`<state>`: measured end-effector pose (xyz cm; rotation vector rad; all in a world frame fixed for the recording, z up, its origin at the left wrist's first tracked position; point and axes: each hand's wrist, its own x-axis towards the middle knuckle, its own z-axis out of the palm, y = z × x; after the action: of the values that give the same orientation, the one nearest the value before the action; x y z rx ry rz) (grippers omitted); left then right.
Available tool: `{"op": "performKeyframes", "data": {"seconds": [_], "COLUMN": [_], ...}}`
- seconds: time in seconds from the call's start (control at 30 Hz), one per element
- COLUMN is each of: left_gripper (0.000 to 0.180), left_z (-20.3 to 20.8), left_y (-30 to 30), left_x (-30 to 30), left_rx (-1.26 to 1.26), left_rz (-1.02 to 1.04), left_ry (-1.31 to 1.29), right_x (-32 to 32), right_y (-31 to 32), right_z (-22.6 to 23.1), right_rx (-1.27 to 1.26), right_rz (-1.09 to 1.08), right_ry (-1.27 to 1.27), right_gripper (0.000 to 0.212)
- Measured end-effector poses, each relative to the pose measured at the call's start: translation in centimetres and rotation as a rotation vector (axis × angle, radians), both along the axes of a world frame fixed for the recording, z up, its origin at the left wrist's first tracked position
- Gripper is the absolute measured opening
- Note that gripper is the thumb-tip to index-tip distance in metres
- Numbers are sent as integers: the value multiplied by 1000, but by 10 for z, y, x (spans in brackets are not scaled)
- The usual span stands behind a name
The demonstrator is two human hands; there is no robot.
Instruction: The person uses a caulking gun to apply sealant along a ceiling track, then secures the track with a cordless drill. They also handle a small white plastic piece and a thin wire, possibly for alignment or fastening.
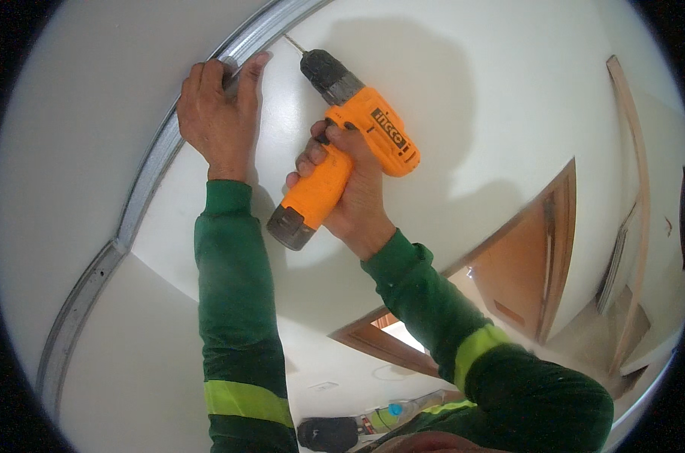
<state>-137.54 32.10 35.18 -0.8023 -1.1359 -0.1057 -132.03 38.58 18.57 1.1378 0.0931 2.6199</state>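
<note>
A galvanised metal track (pixel 150 162) runs along the line where the white wall meets the ceiling, bent into a curve by the lens. My left hand (pixel 218 113) is raised to it, with fingers hooked over its edge and the thumb on the near side. An orange and black cordless drill (pixel 373 124) is gripped by its handle in my right hand (pixel 354 181). Its thin bit points up and left, the tip at or very near the track's lower edge; I cannot tell if they touch. A finger rests by the trigger.
A brown wooden door (pixel 520 264) stands in its frame below right. At the far right, a long wooden strip (pixel 633 143) leans along the wall, with thin panels (pixel 617 260) beside it. Below lie a black object (pixel 327 435) and a blue-capped item (pixel 394 409).
</note>
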Motion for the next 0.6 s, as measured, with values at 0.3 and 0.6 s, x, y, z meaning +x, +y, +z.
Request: {"op": "performKeyframes", "data": {"seconds": [0.3, 0.6], "left_gripper": [50, 43], "left_z": [-4, 0], "left_y": [4, -1], "left_x": [5, -4], "left_rx": [1, -43], "left_rz": [-68, -71], "left_ry": [-105, 62], "right_x": [0, 4], "right_y": [4, 1], "right_z": [-2, 1], "right_rx": [16, 18], "right_rz": [24, 25], "right_ry": [16, 16], "right_gripper": [18, 18]}}
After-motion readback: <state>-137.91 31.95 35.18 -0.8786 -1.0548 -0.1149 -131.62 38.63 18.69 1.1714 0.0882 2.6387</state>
